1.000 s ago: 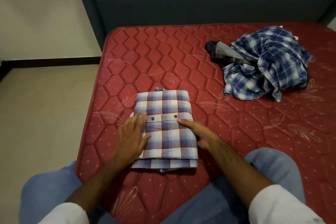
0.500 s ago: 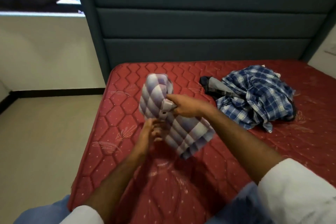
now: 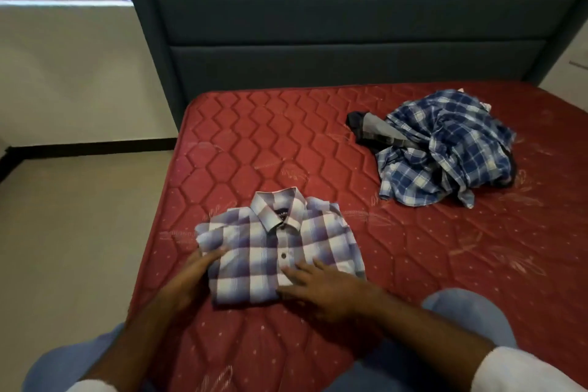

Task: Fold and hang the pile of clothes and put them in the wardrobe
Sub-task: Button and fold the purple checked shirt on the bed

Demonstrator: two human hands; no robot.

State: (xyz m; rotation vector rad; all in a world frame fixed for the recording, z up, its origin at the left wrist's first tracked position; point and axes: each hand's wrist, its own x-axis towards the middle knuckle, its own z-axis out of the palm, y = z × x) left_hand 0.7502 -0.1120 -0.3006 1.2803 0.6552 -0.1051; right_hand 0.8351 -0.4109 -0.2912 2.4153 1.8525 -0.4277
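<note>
Folded purple-checked shirt [image 3: 280, 245] collar-up near the mattress [image 3: 413, 264] edge, long axis running away from the person, left hand [image 3: 191, 277] flat against its side, right hand [image 3: 321, 289] spread on its hem, unfolded blue plaid shirt [image 3: 445, 146] beyond.

Single head cam, looks fwd and down across mattress [image 3: 413, 264] toward headboard [image 3: 350, 25]; hands close below.
</note>
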